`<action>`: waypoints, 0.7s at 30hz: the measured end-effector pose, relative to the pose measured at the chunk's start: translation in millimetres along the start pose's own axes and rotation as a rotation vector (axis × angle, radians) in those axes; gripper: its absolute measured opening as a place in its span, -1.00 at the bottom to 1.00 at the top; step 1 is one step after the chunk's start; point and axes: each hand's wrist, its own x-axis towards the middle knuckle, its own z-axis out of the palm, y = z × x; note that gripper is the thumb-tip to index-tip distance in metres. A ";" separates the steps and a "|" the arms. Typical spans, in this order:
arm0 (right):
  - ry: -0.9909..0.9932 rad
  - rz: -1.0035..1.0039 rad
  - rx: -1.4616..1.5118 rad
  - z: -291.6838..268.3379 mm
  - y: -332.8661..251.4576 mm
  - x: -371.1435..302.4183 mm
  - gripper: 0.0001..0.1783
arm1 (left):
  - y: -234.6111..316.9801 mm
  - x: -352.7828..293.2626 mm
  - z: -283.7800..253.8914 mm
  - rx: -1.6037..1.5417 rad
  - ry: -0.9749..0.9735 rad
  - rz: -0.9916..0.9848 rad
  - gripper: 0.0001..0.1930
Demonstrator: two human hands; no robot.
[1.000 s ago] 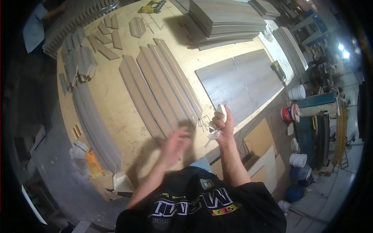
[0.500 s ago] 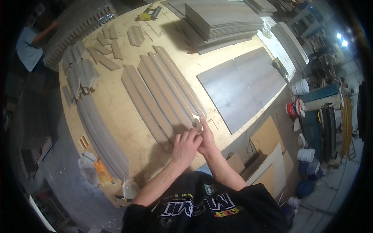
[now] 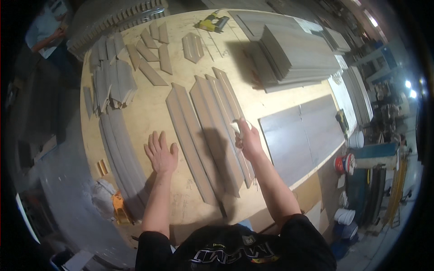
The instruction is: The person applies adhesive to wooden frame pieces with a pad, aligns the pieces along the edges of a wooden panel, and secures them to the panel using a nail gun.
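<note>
Offcuts [image 3: 120, 83] of grey board crowd the upper left of the frame, above long grey strips [image 3: 118, 149]. Left of centre is the left hand [image 3: 162, 156], empty, fingers spread, beside point-ended slats [image 3: 210, 119] in the middle. These are brown-faced with grey edges, pale lines on the rightmost, a shadow across them. Over those, the right hand [image 3: 247, 140] grips and partly hides a white squeeze bottle [image 3: 235, 128]. Farther right lie a grey panel [image 3: 298, 131] and, upper right, stacked boards [image 3: 298, 49].
</note>
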 end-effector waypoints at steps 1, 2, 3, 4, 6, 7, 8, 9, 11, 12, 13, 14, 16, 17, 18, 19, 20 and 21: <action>0.001 -0.075 -0.163 5.5 -6.9 20.9 -0.56 | 3.8 5.0 2.2 -0.011 -0.005 -0.012 -0.36; 0.033 -0.181 -0.269 12.1 -14.0 40.6 -0.51 | 6.8 5.5 2.2 -0.040 -0.048 -0.018 -0.35; 0.025 -0.170 -0.282 20.0 -18.4 62.7 -0.51 | 6.9 4.4 -0.9 -0.061 -0.093 -0.028 -0.34; 0.061 -0.295 -0.474 28.2 -24.0 85.8 -0.48 | 6.6 5.0 -0.6 -0.064 -0.097 -0.045 -0.34; 0.088 -0.415 -0.674 43.9 -31.9 127.8 -0.45 | 6.6 6.3 3.5 -0.050 -0.026 -0.006 -0.36; 0.126 -0.489 -0.745 52.0 -36.2 145.8 -0.43 | 7.3 7.7 3.2 -0.052 -0.031 -0.017 -0.36; 0.168 -0.564 -0.814 58.1 -39.5 161.3 -0.41 | 8.8 9.6 2.3 -0.072 -0.034 -0.015 -0.36; 0.158 -0.557 -0.819 67.9 -42.1 170.7 -0.41 | 7.8 9.9 0.2 -0.086 -0.038 -0.017 -0.36; 0.204 -0.535 -0.917 86.8 -47.5 182.5 -0.42 | 5.3 10.4 -1.0 -0.091 -0.036 -0.030 -0.35; 0.187 -0.540 -0.913 90.2 -47.2 191.0 -0.44 | 5.0 11.2 -1.3 -0.099 -0.025 -0.030 -0.35; 0.186 -0.535 -0.917 91.5 -45.6 198.7 -0.44 | 4.7 11.7 -1.0 -0.100 -0.030 -0.032 -0.35; 0.194 -0.539 -0.950 92.0 -43.8 205.3 -0.44 | 4.4 12.1 -0.4 -0.100 -0.014 -0.025 -0.34; 0.199 -0.539 -0.987 93.1 -42.7 214.5 -0.45 | 4.8 13.3 1.1 -0.101 -0.002 -0.023 -0.33; 0.228 -0.551 -1.044 92.6 -42.7 217.8 -0.45 | 5.1 14.0 1.7 -0.113 -0.021 -0.024 -0.33; 0.253 -0.563 -1.099 93.3 -41.8 220.5 -0.45 | 4.6 13.4 2.0 -0.121 -0.039 -0.027 -0.33; 0.249 -0.562 -1.100 92.9 -41.9 223.8 -0.45 | 4.5 13.8 2.5 -0.120 -0.041 -0.031 -0.33; 0.251 -0.587 -1.131 92.0 -42.7 226.8 -0.44 | 4.7 14.9 2.9 -0.126 -0.043 -0.028 -0.33; 0.253 -0.612 -1.161 92.6 -42.5 227.1 -0.44 | 4.4 14.9 3.1 -0.132 -0.046 -0.025 -0.32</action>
